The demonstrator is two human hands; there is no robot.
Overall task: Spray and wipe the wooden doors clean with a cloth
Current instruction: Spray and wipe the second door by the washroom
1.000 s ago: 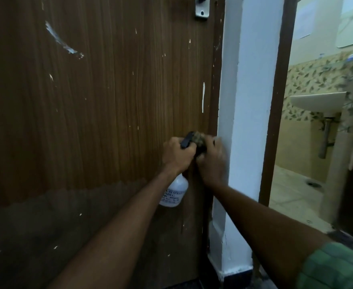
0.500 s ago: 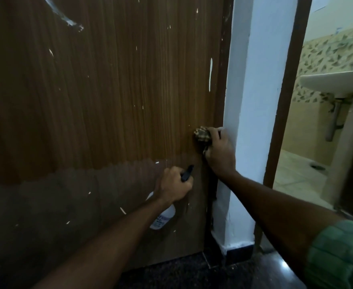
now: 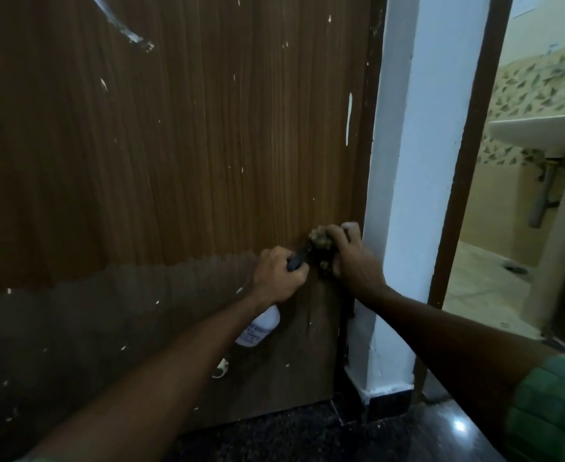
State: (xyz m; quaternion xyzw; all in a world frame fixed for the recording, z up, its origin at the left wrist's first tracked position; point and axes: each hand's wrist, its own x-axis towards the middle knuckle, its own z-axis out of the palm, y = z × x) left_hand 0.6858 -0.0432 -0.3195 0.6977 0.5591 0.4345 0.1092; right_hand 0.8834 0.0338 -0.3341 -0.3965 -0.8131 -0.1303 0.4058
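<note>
We are gripping the spray bottle point(image 3: 259, 326) in our left hand point(image 3: 279, 278), fingers curled round its neck and black trigger head, with the white body hanging below the fist. Our right hand point(image 3: 354, 261) is bunching the cloth point(image 3: 321, 240) in curled fingers and pressing it against the wooden door point(image 3: 174, 161), close to the door's right edge and just beside the white pillar point(image 3: 407, 195).

Compared with half a second ago, we are bringing the left hand back up and to the right, so that the bottle's nozzle is now sitting almost against the cloth (earlier it was hanging lower, well below the wiping hand). The right hand is staying at roughly the same spot on the door edge.

We are judging this as a re-wetting step: the nozzle is being aimed at the cloth or at the patch under it. White flecks are showing across the upper panel, and the lower band is looking darker, so most of the door probably remains to be wiped.
</note>
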